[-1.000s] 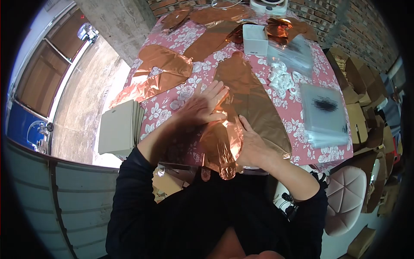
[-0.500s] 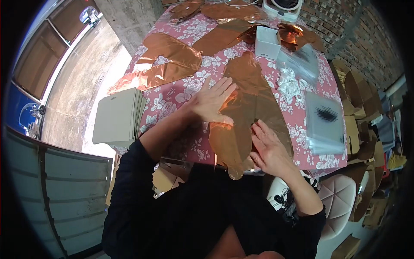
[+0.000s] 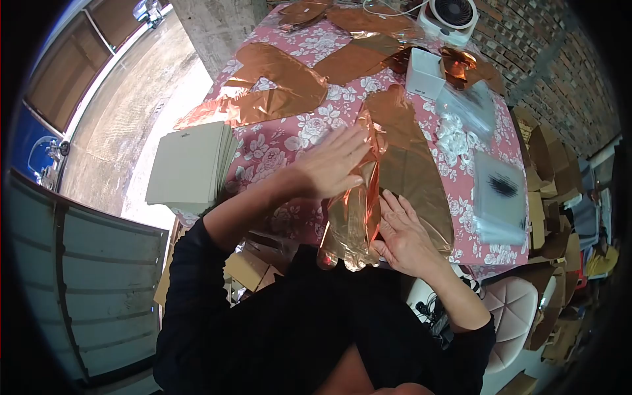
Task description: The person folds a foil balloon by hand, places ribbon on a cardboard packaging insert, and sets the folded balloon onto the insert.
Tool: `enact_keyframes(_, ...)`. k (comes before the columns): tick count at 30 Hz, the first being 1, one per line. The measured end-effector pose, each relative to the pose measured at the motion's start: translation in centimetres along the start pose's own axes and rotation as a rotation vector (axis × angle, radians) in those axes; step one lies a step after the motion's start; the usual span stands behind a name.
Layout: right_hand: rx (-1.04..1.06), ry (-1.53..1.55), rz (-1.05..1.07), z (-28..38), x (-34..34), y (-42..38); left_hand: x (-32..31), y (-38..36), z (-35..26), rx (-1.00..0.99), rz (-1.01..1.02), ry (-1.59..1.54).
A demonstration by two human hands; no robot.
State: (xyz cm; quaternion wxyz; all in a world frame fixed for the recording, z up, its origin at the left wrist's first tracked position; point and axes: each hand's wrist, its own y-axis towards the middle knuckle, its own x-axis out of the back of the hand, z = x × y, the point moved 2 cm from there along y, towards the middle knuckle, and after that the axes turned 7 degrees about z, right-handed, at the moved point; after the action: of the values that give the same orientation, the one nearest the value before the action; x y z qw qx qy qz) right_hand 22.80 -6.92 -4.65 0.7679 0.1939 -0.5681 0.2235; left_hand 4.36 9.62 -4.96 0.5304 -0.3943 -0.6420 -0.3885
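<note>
A flat, copper-coloured foil balloon (image 3: 415, 168) lies lengthwise in front of me, its near end reaching the table's front edge. Its left side is turned over into a crinkled, shiny fold (image 3: 355, 214). My left hand (image 3: 332, 161) is at that fold with its fingers stretched out, pointing up and to the right. Flat against the lower middle of the foil, just right of the fold, rests my right hand (image 3: 406, 236), fingers extended. Neither hand grips anything.
Left of me stands a stack of grey cards (image 3: 187, 164). More copper foil balloons (image 3: 280, 82) lie further back. To the right are a white box (image 3: 425, 74), white ribbon (image 3: 454, 138) and clear plastic bags (image 3: 498, 197). A white fan (image 3: 451, 16) stands behind, on the flowered tablecloth (image 3: 276, 155).
The foil's left side, flat before, is now folded over to the right and crinkled. My left hand has moved right with it; my right hand stays on the foil.
</note>
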Motion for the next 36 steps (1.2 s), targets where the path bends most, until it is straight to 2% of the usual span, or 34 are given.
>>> enact_keyframes(1,0.003,0.000,0.000,0.1,-0.1,0.1,-0.3,-0.2,-0.5,-0.001,0.072,-0.027)
enact_keyframes(5,-0.031,0.050,-0.067,0.0,-0.1,-0.1,-1.5,-0.6,-1.4,-0.022,0.121,-0.045)
enact_keyframes(7,-0.069,0.092,-0.106,-0.1,0.0,-0.5,-2.3,-0.6,-1.5,-0.030,0.101,-0.034)
enact_keyframes(10,-0.179,0.132,-0.286,-0.4,0.0,-0.8,-2.6,-0.5,-1.7,-0.055,0.007,0.025)
enact_keyframes(11,-0.185,0.128,-0.291,-0.5,-0.1,-0.8,-2.5,-0.4,-1.8,-0.063,0.006,0.028)
enact_keyframes(13,-0.255,0.109,-0.304,-0.9,-0.1,-0.9,-2.4,-0.4,-1.8,-0.028,0.130,0.053)
enact_keyframes(17,-0.308,0.124,-0.405,-1.8,0.4,-1.1,-2.0,-0.6,-2.0,-0.064,0.097,0.064)
enact_keyframes(19,-0.309,0.085,-0.377,-2.8,1.0,-0.6,-2.0,-0.6,-1.9,-0.107,0.025,0.065)
enact_keyframes(21,-0.202,0.051,-0.365,-3.5,1.7,0.9,-1.8,-0.8,-2.2,-0.100,0.016,0.044)
enact_keyframes(23,-0.181,0.045,-0.307,-4.5,2.2,3.1,-1.1,-0.8,-2.6,-0.097,0.007,0.028)
enact_keyframes(25,-0.020,0.083,-0.136,-5.4,1.8,5.9,-0.1,-0.8,-3.0,-0.104,-0.005,-0.052)
enact_keyframes(26,-0.020,0.082,-0.143,-5.9,1.3,7.3,-0.1,-0.7,-3.0,-0.156,-0.097,-0.101)
enact_keyframes(28,0.094,0.296,-0.007,-6.9,-0.1,10.1,0.4,-0.6,-3.0,-0.187,-0.069,-0.141)
enact_keyframes(29,0.099,0.296,-0.009,-7.6,-0.3,11.2,0.5,-0.6,-3.0,-0.215,-0.044,-0.189)
enact_keyframes(31,0.099,0.229,0.147,-8.9,-0.6,13.4,-0.1,-0.6,-2.8,-0.165,-0.034,-0.280)
enact_keyframes(33,0.035,0.152,0.155,-9.8,-0.2,14.9,0.3,-0.3,-3.1,-0.089,-0.032,-0.170)
enact_keyframes(36,-0.079,0.016,0.134,-11.4,0.3,17.0,1.1,0.2,-3.3,-0.128,-0.082,-0.092)
